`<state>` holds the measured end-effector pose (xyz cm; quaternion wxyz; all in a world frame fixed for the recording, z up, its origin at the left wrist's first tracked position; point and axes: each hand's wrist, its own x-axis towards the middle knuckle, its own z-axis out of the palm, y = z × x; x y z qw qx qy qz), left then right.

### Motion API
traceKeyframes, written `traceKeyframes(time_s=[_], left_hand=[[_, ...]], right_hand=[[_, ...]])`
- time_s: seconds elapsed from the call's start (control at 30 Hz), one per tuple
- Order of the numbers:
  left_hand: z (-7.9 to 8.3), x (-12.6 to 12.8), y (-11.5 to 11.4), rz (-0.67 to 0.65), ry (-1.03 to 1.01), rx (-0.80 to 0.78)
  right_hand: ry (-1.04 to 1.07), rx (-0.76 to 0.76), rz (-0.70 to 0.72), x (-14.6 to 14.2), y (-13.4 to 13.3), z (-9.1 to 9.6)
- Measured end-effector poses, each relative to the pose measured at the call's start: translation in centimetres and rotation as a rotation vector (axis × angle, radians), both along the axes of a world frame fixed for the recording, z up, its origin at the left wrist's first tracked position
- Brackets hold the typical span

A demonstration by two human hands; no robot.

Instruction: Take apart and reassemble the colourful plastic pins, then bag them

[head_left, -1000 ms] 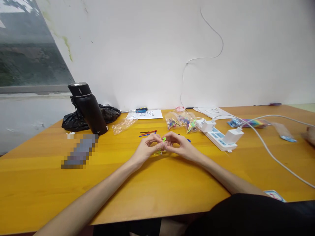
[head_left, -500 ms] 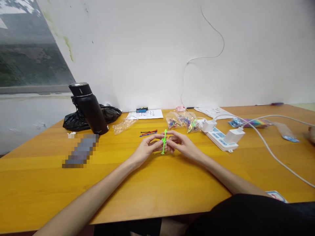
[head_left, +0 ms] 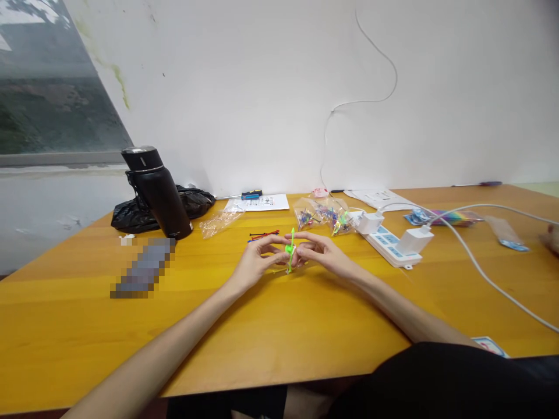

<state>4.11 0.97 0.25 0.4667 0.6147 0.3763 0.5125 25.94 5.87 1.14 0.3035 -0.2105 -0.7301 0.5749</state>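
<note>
A bright green plastic arrow-shaped spinner (head_left: 289, 249) stands upright between my two hands, above the tabletop. My left hand (head_left: 258, 260) grips it from the left with closed fingers. My right hand (head_left: 322, 254) pinches at its middle from the right, where a small whitish bit shows beside the green hub. Below the fingers a thin yellow piece (head_left: 279, 270) shows, partly hidden by the hands. Just beyond my left hand lie thin red, black and blue arrow pieces (head_left: 264, 235), partly covered by its fingers.
A black bottle (head_left: 159, 195) and a blurred-out flat object (head_left: 144, 269) are at left. Clear bags of small coloured parts (head_left: 325, 215) lie behind my hands. A white power strip (head_left: 388, 244) with plugs and trailing cables occupies the right. A screwdriver (head_left: 251, 195) rests on paper at the back.
The green spinner has turned slightly, its hub now showing more from the side. My left fingers have shifted up a little, covering more of the coloured arrow pieces behind.
</note>
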Motion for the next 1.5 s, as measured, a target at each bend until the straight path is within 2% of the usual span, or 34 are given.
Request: traceKeyframes(time_s=[0.23, 0.4, 0.57, 0.67, 0.8, 1.03, 1.2, 1.37, 1.43, 1.5], left_hand=[[-0.2, 0.1, -0.2, 0.074, 0.075, 0.025], [0.0, 0.3, -0.4, 0.112, 0.117, 0.027], [0.8, 0.7, -0.9, 0.076, 0.124, 0.011], [1.2, 1.0, -1.4, 0.062, 0.177, 0.088], [1.0, 1.2, -1.6, 0.001, 0.270, 0.200], [0.6, 1.2, -1.9, -0.124, 0.247, 0.148], [0.3, 0.3, -1.1, -0.043, 0.361, 0.199], [-0.3, -0.6, 0.6, 0.020, 0.106, -0.055], [-0.2, -0.9, 0.8, 0.058, 0.095, -0.041], [0.1, -1.1, 0.8, 0.092, 0.179, 0.031]], right_hand=[[-0.046, 0.022, -0.048, 0.0, 0.2, -0.1], [0.009, -0.122, 0.072, -0.1, 0.2, -0.2], [0.106, -0.273, 0.088, -0.4, 0.0, -0.6], [0.159, -0.343, 0.085, -0.6, -0.1, -0.8], [0.135, -0.353, 0.118, -0.7, -0.3, -0.9], [0.046, -0.233, 0.182, -0.4, -0.5, -0.6], [0.033, -0.144, 0.100, 0.0, 0.2, -0.3], [-0.050, 0.028, -0.082, 0.3, 1.0, -0.1], [-0.090, 0.103, -0.135, 0.3, 0.9, -0.2], [-0.097, 0.162, -0.144, 0.3, 0.6, -0.3]])
